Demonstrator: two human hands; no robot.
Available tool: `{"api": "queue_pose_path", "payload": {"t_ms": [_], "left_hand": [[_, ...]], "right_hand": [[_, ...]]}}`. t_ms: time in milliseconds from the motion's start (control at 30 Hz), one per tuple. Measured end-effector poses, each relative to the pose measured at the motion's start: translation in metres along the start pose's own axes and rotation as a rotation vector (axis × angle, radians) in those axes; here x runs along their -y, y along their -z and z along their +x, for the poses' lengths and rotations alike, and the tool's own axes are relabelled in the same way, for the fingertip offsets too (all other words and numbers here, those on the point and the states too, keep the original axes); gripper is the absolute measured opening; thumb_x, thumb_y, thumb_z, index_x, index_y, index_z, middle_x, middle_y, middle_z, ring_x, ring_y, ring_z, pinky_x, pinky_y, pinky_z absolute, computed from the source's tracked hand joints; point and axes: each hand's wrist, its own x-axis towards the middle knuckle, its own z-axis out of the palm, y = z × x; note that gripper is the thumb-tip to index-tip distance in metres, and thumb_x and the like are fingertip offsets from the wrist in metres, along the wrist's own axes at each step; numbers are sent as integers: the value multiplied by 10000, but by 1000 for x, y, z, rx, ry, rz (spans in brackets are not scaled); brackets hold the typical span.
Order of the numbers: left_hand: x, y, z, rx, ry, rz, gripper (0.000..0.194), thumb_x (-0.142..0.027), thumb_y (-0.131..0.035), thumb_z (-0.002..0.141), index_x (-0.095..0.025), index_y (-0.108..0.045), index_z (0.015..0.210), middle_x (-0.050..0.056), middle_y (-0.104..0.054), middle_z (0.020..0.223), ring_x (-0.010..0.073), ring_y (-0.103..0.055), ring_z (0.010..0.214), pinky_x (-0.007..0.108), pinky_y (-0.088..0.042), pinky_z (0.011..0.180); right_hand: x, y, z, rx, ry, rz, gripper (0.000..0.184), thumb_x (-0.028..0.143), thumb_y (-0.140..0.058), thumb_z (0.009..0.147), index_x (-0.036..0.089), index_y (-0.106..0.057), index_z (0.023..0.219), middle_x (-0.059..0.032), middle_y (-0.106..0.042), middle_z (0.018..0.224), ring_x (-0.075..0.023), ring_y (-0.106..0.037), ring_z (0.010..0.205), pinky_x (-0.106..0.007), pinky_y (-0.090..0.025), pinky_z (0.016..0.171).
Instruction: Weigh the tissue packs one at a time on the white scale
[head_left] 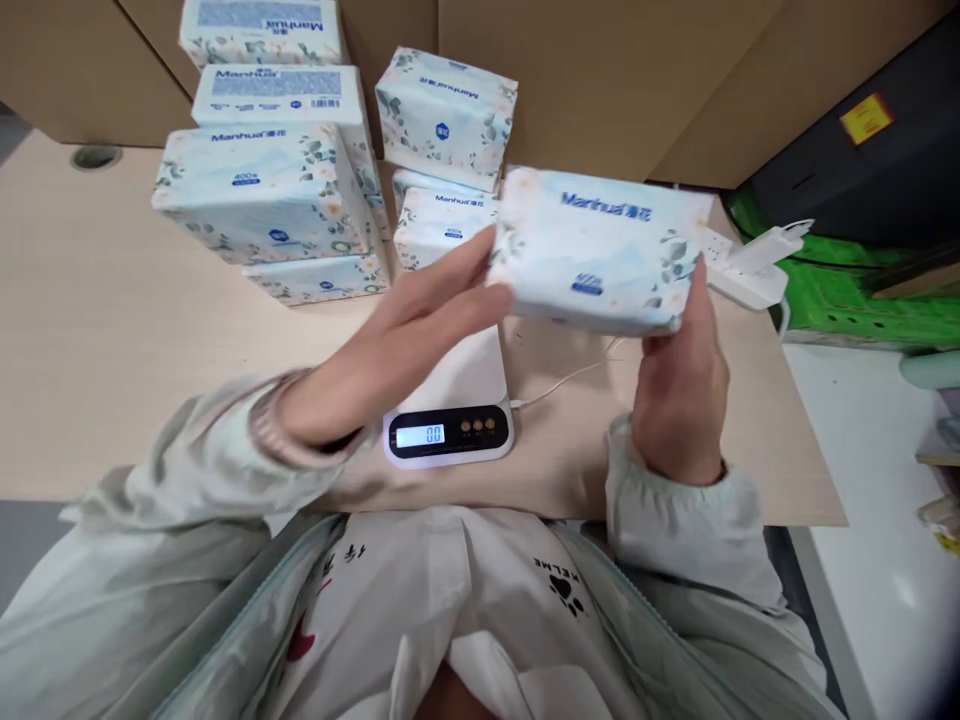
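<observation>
Both my hands hold a light blue Manhua tissue pack [596, 250] by its two ends, raised above the table to the right of the scale. My left hand [405, 335] grips the pack's left end, with its fingers partly over the white digital scale [469, 375]. The scale's lit display reads 0.0. At the pack's right end is my right hand [681, 375], thumb up along the side and fingers partly hidden beneath. Just behind my left hand, a tissue pack [448, 225] is partly covered, with another pack [448, 120] above it.
Several tissue packs [255, 195] are stacked at the back left of the wooden table [97, 350]. Cardboard boxes [570, 85] stand behind. A white power strip [746, 270] lies at the right edge, and a white cable [562, 382] runs from the scale. Right of the table is a green crate [862, 310].
</observation>
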Motion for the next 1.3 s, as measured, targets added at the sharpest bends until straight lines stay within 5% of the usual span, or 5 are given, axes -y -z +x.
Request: {"api": "queue_pose_path", "payload": {"t_ms": [133, 267, 600, 900, 1300], "left_hand": [[-27, 43, -67, -97, 78, 91, 477, -575, -707, 1068, -439, -731, 1524, -44, -708, 1567, 363, -651, 1518, 647, -497, 1360], [-1, 49, -93, -269, 165, 150, 489, -564, -784, 1013, -359, -793, 1457, 6, -794, 1445, 360, -737, 1357, 570, -568, 1277], [54, 43, -77, -676, 66, -68, 521, -666, -499, 1121, -315, -883, 1137, 13, -849, 1200, 314, -746, 1115, 515, -567, 1034], [60, 49, -84, -573, 123, -96, 401, -582, -730, 1051, -221, -903, 1062, 80, -868, 1107, 244, -804, 986, 384, -614, 883], [56, 50, -81, -596, 71, -168, 304, -425, -710, 1071, -206, -911, 1008, 60, -885, 1046, 178, -804, 887, 291, -600, 818]], "right_hand": [[27, -39, -42, 247, -51, -16, 710, 648, -518, 1109, 482, -328, 1772, 112, -418, 1838, -257, -391, 1739, -486, -413, 1437], [16, -60, -48, 418, -107, -18, 743, 639, -521, 1113, 382, -342, 1787, 25, -446, 1835, -269, -427, 1724, -509, -422, 1430], [-20, -49, -8, -248, 119, -18, 468, 586, -481, 1114, 302, -762, 1357, -66, -820, 1259, -318, -799, 1238, -662, -569, 1217], [-41, -53, -17, -177, 173, 7, 465, 632, -504, 1120, 314, -770, 1331, -42, -821, 1186, -276, -837, 1112, -550, -686, 1014], [-37, -55, -17, -210, 198, 84, 373, 522, -588, 1112, 271, -824, 1254, -71, -843, 1113, -274, -833, 1040, -487, -675, 903]]}}
